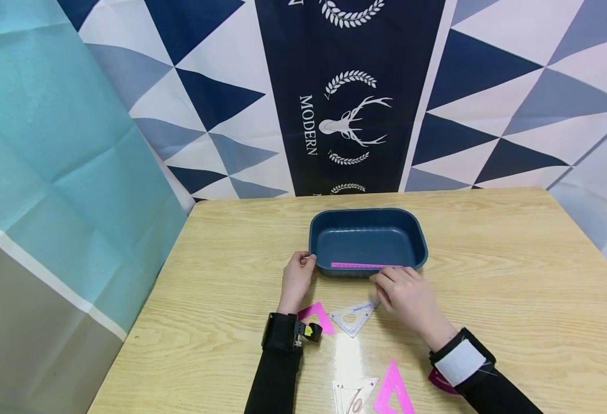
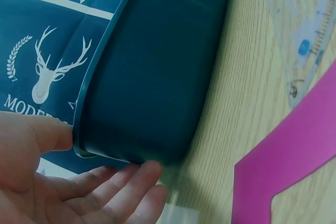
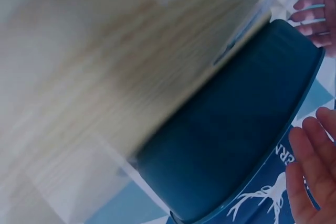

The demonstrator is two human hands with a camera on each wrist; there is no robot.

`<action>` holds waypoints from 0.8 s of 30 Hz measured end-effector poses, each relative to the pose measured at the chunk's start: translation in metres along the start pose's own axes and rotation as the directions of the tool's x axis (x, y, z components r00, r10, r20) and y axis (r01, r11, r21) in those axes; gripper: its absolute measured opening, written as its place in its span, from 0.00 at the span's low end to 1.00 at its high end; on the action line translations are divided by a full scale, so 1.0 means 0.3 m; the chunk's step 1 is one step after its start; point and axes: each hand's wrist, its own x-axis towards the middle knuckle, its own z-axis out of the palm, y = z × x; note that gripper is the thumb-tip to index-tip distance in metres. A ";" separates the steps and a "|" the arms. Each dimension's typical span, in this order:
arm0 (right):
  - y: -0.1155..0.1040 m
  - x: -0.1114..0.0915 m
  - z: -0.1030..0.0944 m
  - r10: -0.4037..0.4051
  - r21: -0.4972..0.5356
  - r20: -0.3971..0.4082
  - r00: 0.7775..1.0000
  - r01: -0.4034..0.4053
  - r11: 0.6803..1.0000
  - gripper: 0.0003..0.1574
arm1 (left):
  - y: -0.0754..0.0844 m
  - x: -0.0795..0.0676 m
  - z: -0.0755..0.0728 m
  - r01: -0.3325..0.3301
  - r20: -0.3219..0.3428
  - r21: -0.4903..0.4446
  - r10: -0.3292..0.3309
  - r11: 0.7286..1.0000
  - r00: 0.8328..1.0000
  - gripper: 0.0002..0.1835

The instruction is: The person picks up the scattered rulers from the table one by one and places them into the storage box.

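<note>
A dark blue plastic bin (image 1: 365, 222) stands on the table, with a pink ruler (image 1: 357, 265) lying inside along its front wall. My left hand (image 1: 298, 276) holds the bin's front left corner. In the left wrist view its thumb is at the rim and its fingers lie against the outside wall. My right hand (image 1: 404, 294) hovers by the front rim towards the right. Its fingers look loosely extended in the right wrist view, and nothing shows between them. Nearest to the hands lie a pink set square (image 1: 326, 322) and a clear set square (image 1: 342, 318).
Closer to me are another pink set square (image 1: 386, 391) and another clear one (image 1: 338, 394). A dark pink piece (image 1: 439, 380) is partly hidden under my right wrist. Patterned cloth (image 1: 355, 172) hangs behind the wooden table (image 1: 515, 259).
</note>
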 end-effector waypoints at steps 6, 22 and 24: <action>-0.021 -0.019 0.017 -0.024 0.030 0.016 1.000 0.023 0.999 0.06 | 0.000 -0.003 -0.001 -0.002 0.002 -0.011 0.002 1.000 1.000 0.18; -0.061 -0.040 0.027 0.086 0.091 0.259 0.962 -0.113 0.989 0.16 | -0.002 -0.007 0.001 0.011 0.005 0.003 -0.011 1.000 1.000 0.18; -0.062 -0.043 0.029 0.088 0.100 0.289 0.953 -0.121 0.988 0.19 | 0.000 -0.007 0.000 0.003 0.004 0.001 -0.003 1.000 1.000 0.18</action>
